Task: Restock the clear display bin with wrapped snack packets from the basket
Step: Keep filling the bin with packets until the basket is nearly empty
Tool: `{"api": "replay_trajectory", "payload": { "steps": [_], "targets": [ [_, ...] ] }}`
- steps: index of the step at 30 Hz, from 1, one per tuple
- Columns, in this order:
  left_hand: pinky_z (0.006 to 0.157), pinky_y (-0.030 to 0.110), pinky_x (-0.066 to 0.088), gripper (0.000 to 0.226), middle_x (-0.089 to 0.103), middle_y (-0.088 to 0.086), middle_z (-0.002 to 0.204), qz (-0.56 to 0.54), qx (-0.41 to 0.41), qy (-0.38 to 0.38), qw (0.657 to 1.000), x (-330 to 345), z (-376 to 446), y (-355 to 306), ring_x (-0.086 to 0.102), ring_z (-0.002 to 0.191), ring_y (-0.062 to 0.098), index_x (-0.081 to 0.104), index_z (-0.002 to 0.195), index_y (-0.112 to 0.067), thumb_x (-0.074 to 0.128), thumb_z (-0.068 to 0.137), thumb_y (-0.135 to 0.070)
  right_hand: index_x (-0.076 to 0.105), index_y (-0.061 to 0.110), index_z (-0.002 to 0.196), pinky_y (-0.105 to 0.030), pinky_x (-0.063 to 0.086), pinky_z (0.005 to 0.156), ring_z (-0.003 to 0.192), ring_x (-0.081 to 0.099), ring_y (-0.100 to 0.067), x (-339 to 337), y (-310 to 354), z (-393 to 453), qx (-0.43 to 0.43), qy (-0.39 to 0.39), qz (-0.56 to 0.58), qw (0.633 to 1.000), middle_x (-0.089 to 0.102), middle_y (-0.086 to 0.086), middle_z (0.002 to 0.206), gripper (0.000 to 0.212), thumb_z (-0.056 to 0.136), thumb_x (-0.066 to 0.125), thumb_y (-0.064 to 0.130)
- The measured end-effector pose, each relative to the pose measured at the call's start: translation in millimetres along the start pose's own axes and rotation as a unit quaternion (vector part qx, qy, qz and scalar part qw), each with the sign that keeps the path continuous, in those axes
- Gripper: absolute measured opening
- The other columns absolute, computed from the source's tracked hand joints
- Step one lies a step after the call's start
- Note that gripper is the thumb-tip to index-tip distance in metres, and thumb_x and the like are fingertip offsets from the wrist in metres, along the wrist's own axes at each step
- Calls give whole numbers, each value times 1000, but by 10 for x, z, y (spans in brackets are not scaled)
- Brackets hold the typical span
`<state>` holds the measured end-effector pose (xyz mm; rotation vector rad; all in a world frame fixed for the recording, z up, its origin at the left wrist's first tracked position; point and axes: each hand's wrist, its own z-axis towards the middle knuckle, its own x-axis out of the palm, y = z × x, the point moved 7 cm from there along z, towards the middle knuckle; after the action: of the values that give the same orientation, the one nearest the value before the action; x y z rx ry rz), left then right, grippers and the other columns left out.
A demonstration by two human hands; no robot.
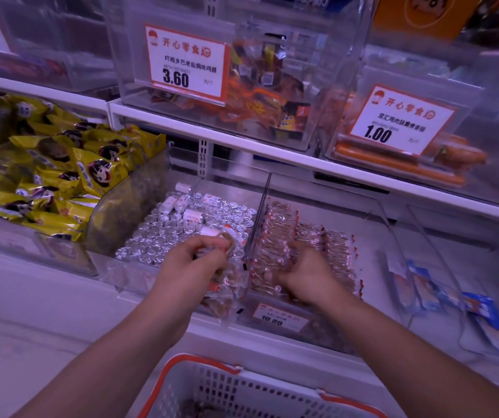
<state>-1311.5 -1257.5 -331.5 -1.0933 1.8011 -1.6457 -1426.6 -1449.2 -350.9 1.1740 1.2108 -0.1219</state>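
Left hand [192, 260] grips upright snack packets [221, 276] beside clear bin [372, 212].

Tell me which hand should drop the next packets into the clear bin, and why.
Left, probably. The left hand already grips a bunch of wrapped packets just beside the clear bin. The right hand is down among the packets already in the bin, apparently arranging them.

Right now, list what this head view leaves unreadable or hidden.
- Basket: contents cut off by the bottom edge, blurred behind the mesh.
- Price tag on the clear bin: small print too blurred.
- Right hand: fingertips buried among wrapped packets; grip unclear.
- Left hand: its bundle of packets partly hidden by fingers.
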Motion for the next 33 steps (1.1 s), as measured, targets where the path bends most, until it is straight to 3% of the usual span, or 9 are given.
{"api": "replay_trajectory", "payload": {
  "steps": [5, 8, 11, 16, 20, 22, 24, 27, 33],
  "targets": [
    [41, 18, 42, 26, 71, 3, 73, -12, -9, -3, 1000, -41, -13, -4, 65, 63, 14, 75, 88, -21, 59, 84, 0, 16, 27, 154, -46, 28, 118, 144, 23, -30, -145, 156, -145, -134, -41, -238, 961, 26, -9, 155, 93, 81, 47, 76],
    [44, 21, 43, 26, 70, 0, 69, -11, -9, -7, 1000, -57, -19, -11, 64, 57, 12, 75, 87, -22, 60, 83, -1, -10, 28, 156, -44, -6, 123, 148, -25, -16, 111, 258, -255, -232, 106, -277, 926, -16, 3, 165, 77, 94, 10, 69],
    [41, 18, 41, 25, 68, 1, 69, -9, -5, -8, 1000, -41, -27, -18, 63, 59, 13, 74, 89, -20, 60, 84, 0, -13, 23, 155, -39, -13, 122, 142, -32, -6, 287, 158, -240, -166, 223, -298, 913, -25, 7, 161, 70, 100, 9, 60],
    [43, 17, 41, 25, 65, -3, 65, -14, 11, 4, 1000, 11, -51, -71, 62, 58, 12, 75, 91, -17, 59, 86, 1, -9, 24, 156, -34, -20, 118, 142, -31, -4, 258, 211, -267, -200, 179, -286, 920, -23, 9, 161, 67, 100, 7, 58],
    [46, 22, 42, 29, 61, -5, 60, -12, 16, 24, 1000, 72, -109, -92, 51, 48, 9, 75, 93, -17, 56, 85, 4, 21, 21, 156, -34, -7, 123, 150, -5, -5, 41, 422, -407, -237, 80, -205, 946, 12, 8, 163, 56, 106, 23, 44],
    [46, 23, 41, 31, 59, -3, 60, -23, 23, 30, 999, 97, -122, -104, 49, 47, 9, 74, 96, -17, 54, 86, 5, 53, 34, 138, -34, 31, 115, 137, 38, 0, -313, 573, -625, -235, -75, -17, 969, 49, 19, 143, 45, 98, 38, 49],
    [46, 20, 41, 32, 60, -5, 59, -38, 51, 28, 998, 143, -161, -142, 49, 48, 8, 72, 100, -16, 54, 88, 7, 64, 46, 113, -32, 51, 86, 106, 66, -4, -320, 563, -860, -127, -51, 273, 952, 70, 19, 115, 38, 83, 50, 64],
    [52, 18, 50, 31, 73, -7, 75, -50, 101, 39, 993, 309, -299, -184, 63, 60, 7, 68, 108, -14, 55, 91, 9, 55, 35, 128, -47, 59, 69, 97, 72, -31, 203, 694, -1146, -31, 142, 497, 855, 72, -3, 116, 56, 78, 69, 58],
    [65, 12, 51, 18, 76, -7, 91, -75, 124, 40, 989, 398, -360, -176, 69, 81, 2, 70, 104, -8, 54, 96, -2, 50, 26, 137, -41, 55, 79, 97, 69, -22, 85, 588, -1077, -34, 24, 529, 848, 71, -3, 121, 69, 73, 73, 23]
  ]
}}
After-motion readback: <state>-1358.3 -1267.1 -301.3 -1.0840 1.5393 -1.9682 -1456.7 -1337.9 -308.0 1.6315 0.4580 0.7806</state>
